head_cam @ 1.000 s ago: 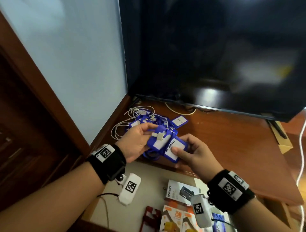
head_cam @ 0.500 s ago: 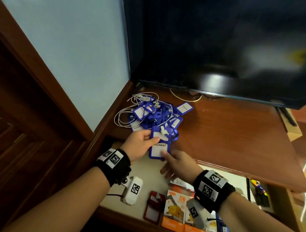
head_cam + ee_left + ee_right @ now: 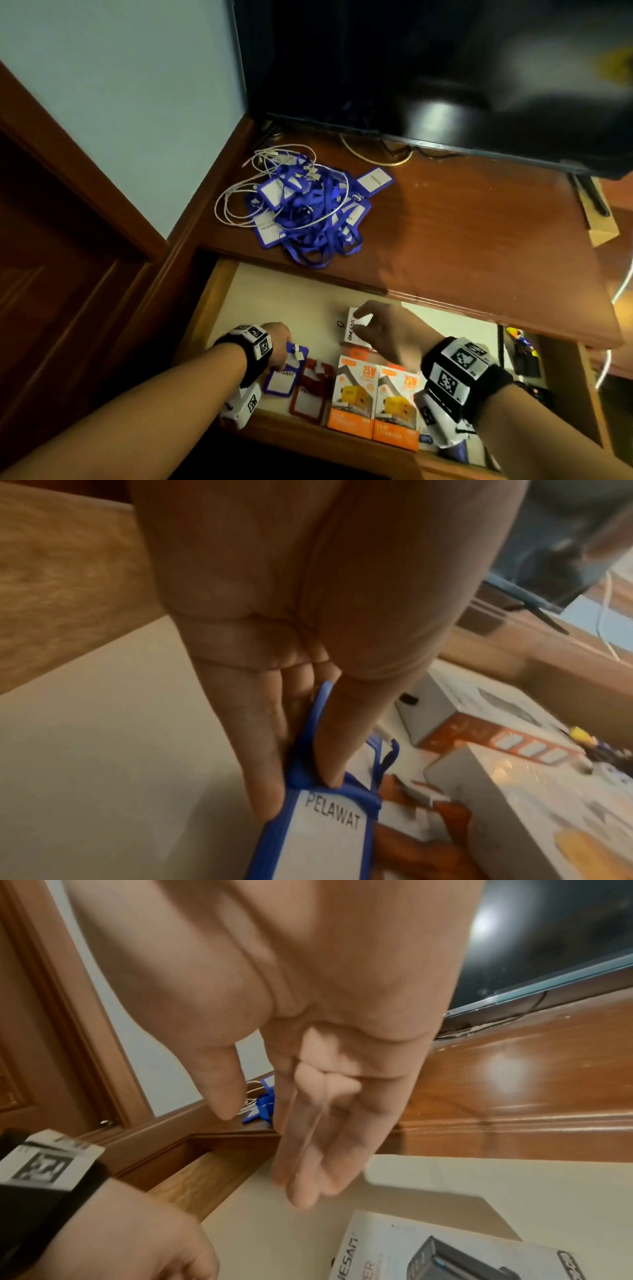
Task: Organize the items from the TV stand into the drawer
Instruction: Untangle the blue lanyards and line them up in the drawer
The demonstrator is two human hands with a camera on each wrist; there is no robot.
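My left hand (image 3: pixel 279 346) pinches a blue badge holder (image 3: pixel 286 375) marked PELAWAT by its top, low in the open drawer (image 3: pixel 274 298); thumb and fingers (image 3: pixel 270 750) squeeze its blue strap. The holder (image 3: pixel 322 834) lies beside a red badge holder (image 3: pixel 310 389). My right hand (image 3: pixel 376 329) hovers with relaxed, empty fingers (image 3: pixel 308 1164) above a white ONESAM box (image 3: pixel 352 329) in the drawer. On the TV stand top (image 3: pixel 462 246) a tangled pile of blue lanyards and badge holders (image 3: pixel 308 209) lies with a white cable (image 3: pixel 236 202).
Two orange charger boxes (image 3: pixel 373 401) stand at the drawer's front. The television (image 3: pixel 428 68) fills the back of the stand. A cardboard piece (image 3: pixel 597 219) sits at the stand's right edge. A wooden door frame (image 3: pixel 68 164) runs along the left.
Both hands came down from the stand top into the drawer. The left hand carried one blue badge holder down beside the red one. The right hand let go and now hovers over the white box.
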